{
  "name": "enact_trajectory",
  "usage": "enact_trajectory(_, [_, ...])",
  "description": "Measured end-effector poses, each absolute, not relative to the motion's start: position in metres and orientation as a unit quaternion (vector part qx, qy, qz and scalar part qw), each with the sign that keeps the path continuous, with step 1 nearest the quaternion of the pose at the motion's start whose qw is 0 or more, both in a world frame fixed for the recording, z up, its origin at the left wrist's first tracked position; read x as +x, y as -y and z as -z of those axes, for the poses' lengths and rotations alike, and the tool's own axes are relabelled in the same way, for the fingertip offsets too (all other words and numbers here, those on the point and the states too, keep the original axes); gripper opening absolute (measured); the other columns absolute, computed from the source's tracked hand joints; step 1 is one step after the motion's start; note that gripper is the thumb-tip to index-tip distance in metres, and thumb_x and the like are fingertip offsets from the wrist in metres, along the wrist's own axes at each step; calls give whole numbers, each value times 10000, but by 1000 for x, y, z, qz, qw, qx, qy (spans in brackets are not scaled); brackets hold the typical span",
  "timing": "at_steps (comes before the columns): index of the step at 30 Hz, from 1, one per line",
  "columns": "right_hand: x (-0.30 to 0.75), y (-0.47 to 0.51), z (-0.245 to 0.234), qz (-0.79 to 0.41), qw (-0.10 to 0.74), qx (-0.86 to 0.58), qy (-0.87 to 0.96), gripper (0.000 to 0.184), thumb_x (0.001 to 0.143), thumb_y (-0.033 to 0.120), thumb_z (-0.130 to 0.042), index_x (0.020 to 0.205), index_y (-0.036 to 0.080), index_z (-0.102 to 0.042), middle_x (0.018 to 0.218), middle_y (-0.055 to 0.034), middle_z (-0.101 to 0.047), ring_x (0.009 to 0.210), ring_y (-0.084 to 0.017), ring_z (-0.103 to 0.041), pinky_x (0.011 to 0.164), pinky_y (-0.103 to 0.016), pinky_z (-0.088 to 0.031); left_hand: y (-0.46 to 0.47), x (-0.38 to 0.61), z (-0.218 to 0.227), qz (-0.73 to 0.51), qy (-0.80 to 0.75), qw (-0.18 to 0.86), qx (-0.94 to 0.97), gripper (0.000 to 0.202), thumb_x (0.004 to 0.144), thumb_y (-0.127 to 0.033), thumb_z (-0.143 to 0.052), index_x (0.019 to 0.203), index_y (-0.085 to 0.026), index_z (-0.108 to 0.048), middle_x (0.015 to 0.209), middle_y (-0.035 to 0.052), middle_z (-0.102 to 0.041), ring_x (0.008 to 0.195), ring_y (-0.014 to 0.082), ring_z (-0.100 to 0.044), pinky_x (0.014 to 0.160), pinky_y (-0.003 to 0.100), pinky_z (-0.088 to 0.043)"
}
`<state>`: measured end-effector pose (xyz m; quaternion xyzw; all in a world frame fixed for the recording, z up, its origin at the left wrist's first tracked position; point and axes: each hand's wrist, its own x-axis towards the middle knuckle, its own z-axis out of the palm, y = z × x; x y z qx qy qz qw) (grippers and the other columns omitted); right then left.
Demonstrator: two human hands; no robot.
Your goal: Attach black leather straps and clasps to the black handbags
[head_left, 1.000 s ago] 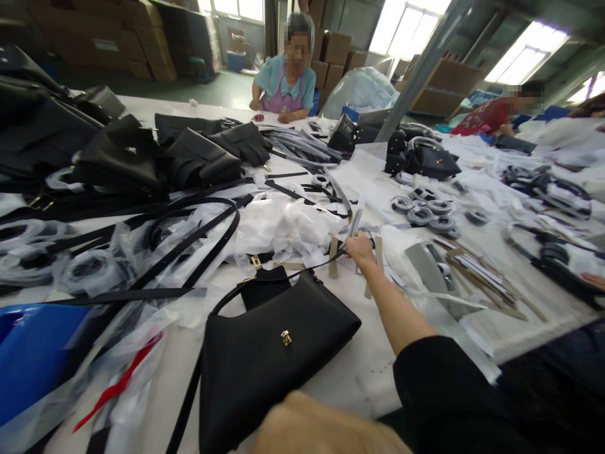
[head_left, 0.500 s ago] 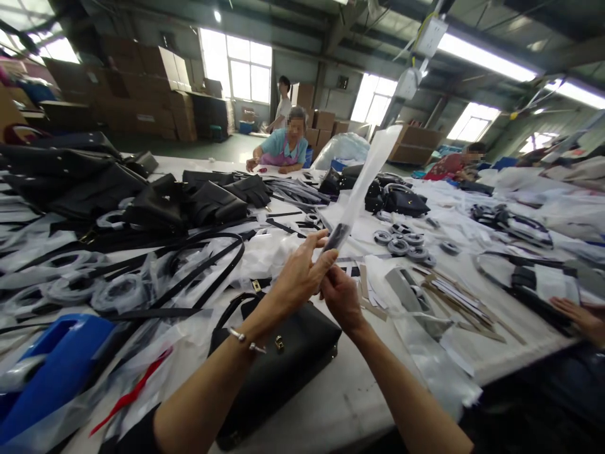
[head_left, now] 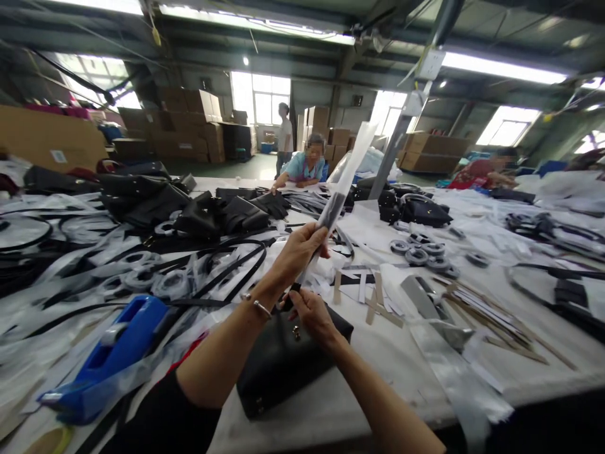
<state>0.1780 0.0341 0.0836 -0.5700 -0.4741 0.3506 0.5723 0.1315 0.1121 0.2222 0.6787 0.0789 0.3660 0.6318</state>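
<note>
My left hand (head_left: 300, 252) is closed around a long clear plastic sleeve (head_left: 353, 154) that points up and away. Something dark, like a strap, shows inside the sleeve just above my fingers. Lower down, my right hand (head_left: 312, 316) pinches a black strap end (head_left: 292, 292) close to the bag's top; whether this piece runs up into the sleeve is hidden by my left hand. Below both hands a black handbag (head_left: 288, 366) with a small gold clasp (head_left: 296, 332) rests on the table (head_left: 373, 378).
A blue tape dispenser (head_left: 111, 353) stands at left and a grey one (head_left: 428, 302) at right, beside card strips (head_left: 496, 315). Black bags (head_left: 203, 214), wrapped coils (head_left: 416, 255) and plastic film cover much of the table. A co-worker (head_left: 305, 164) leans over the far side.
My right hand has moved down from beside my left hand to the bag's top. The left hand still grips the sleeve. My view has turned left.
</note>
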Motion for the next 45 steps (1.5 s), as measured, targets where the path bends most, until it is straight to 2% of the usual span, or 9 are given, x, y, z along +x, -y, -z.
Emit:
enact_trajectory(6, [191,-18,-104,-449,672,-464,363,448,758,627,-688,821,185,-660,709,-32,-663,650,-204,-648,552,-310,-525,-107,120,-176,-264,-154,625,718,501,895,-637,-445,892,-153,-575,621,-17,-560,516,117,-514,498,226,-380])
enact_trajectory(12, [179,-2,-77,-487,664,-473,315,473,697,612,-754,754,152,-659,619,-16,-642,568,-176,-625,537,-293,-519,-93,129,-175,-321,-156,502,787,510,875,-502,-575,1283,-212,-475,966,43,-647,850,193,-637,748,301,-481])
enact_trajectory(16, [178,7,-74,-489,705,-429,281,395,707,524,-792,788,152,-689,699,-19,-672,604,-161,-629,573,-287,-534,-82,135,-168,-300,-198,402,842,285,962,-414,-412,1089,-211,-567,723,-11,-596,619,155,-571,632,284,-429])
enact_trajectory(21, [180,18,-68,-492,772,-349,203,358,588,293,-913,874,191,-722,904,-19,-708,789,-171,-663,774,-318,-556,-74,135,-147,-285,-220,586,726,377,963,-488,-356,986,-165,-547,624,-23,-539,528,129,-523,519,239,-390])
enact_trajectory(26, [165,15,-49,-522,755,-330,223,251,654,331,-878,805,186,-740,843,-32,-715,802,-191,-665,783,-339,-544,-68,138,-148,-327,-194,669,639,372,941,-502,-378,941,-158,-518,551,-59,-455,463,97,-447,508,222,-362])
enact_trajectory(31, [174,5,-63,-492,766,-355,212,309,610,385,-891,780,178,-737,724,-31,-702,729,-215,-667,700,-342,-535,-70,127,-140,-298,-194,606,712,328,915,-483,-455,933,-168,-544,616,-39,-500,544,116,-486,547,233,-382])
enact_trajectory(35, [175,3,-66,-505,746,-363,236,390,582,332,-904,905,187,-740,819,-37,-715,699,-182,-645,668,-305,-506,-74,118,-125,-292,-222,576,730,335,911,-484,-460,906,-167,-568,641,-30,-509,569,123,-471,554,241,-377])
enact_trajectory(40, [166,-3,-47,-496,717,-411,266,295,556,319,-901,710,147,-717,615,1,-641,555,-116,-535,551,-238,-426,-76,114,-118,-274,-226,593,722,326,918,-480,-444,913,-174,-557,587,-43,-485,514,121,-438,521,242,-355])
enact_trajectory(45, [169,-10,-47,-480,725,-427,249,306,573,351,-873,733,156,-700,659,-14,-669,651,-178,-619,602,-278,-482,-80,107,-103,-261,-187,573,754,313,914,-469,-472,824,-183,-558,690,2,-581,680,167,-562,700,282,-449])
